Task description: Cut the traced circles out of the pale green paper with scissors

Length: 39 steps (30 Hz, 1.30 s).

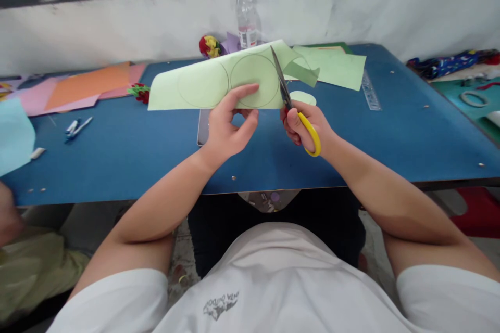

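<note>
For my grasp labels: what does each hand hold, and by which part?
The left hand holds the green paper at its lower edge, thumb on top. The right hand holds the scissors by their yellow handles.

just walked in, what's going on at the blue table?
A person is cutting paper over the blue table. The left hand holds up a light green sheet with two circles drawn on it. The right hand grips yellow-handled scissors, whose blades are in the sheet at the edge of the right-hand circle. A cut flap hangs off beyond them. One pale disc lies on the table behind the hands.
</note>
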Each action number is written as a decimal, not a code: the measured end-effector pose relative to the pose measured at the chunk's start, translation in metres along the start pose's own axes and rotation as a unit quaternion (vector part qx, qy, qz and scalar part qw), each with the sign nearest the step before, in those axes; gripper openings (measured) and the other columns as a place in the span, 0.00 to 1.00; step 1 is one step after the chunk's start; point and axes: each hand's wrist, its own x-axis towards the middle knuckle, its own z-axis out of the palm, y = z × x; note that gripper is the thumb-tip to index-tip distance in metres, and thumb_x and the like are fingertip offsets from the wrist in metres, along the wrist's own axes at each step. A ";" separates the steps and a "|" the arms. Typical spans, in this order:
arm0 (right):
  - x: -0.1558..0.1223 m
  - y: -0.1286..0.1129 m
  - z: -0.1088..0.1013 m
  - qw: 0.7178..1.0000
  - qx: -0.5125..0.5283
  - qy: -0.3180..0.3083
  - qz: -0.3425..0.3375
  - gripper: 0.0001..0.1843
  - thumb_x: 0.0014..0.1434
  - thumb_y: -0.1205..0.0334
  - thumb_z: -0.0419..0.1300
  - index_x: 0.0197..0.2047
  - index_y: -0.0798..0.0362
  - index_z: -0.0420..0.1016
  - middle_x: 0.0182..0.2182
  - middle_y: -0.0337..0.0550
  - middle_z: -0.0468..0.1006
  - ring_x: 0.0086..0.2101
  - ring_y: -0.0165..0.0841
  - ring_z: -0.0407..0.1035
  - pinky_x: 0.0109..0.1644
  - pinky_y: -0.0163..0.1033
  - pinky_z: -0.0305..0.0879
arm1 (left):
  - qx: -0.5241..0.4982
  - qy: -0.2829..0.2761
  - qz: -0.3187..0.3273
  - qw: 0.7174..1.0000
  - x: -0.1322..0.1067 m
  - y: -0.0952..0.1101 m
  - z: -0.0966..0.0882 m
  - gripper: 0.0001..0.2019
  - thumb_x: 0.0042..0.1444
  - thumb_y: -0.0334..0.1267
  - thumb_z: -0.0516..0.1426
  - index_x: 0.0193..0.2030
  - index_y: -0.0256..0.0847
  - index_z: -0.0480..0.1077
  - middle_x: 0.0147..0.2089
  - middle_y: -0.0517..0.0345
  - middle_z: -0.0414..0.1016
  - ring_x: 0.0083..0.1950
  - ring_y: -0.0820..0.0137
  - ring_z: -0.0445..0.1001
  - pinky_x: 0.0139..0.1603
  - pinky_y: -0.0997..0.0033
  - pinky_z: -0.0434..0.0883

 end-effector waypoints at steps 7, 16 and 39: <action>0.000 -0.002 0.000 1.000 -0.004 -0.002 0.003 0.46 0.55 0.08 0.65 0.32 0.46 0.63 0.20 0.32 0.59 0.19 0.27 0.58 0.21 0.38 0.54 | -0.027 -0.011 -0.017 0.999 0.000 -0.001 -0.003 0.22 0.80 0.52 0.62 0.74 0.50 0.76 0.65 0.48 0.88 0.52 0.61 0.92 0.45 0.70 0.89; 0.000 -0.003 0.000 1.000 0.000 0.000 0.008 0.46 0.55 0.08 0.66 0.32 0.46 0.63 0.19 0.31 0.58 0.18 0.27 0.56 0.20 0.38 0.53 | -0.048 -0.006 -0.039 0.998 0.000 0.000 -0.003 0.19 0.80 0.49 0.63 0.72 0.51 0.78 0.64 0.51 0.88 0.51 0.63 0.92 0.46 0.71 0.88; -0.004 -0.006 0.000 1.000 -0.003 -0.002 0.027 0.46 0.54 0.08 0.67 0.31 0.46 0.63 0.20 0.32 0.58 0.18 0.27 0.54 0.19 0.39 0.52 | 0.005 -0.016 -0.114 0.993 0.003 0.006 -0.009 0.24 0.79 0.62 0.60 0.67 0.48 0.81 0.63 0.47 0.89 0.52 0.61 0.90 0.48 0.65 0.89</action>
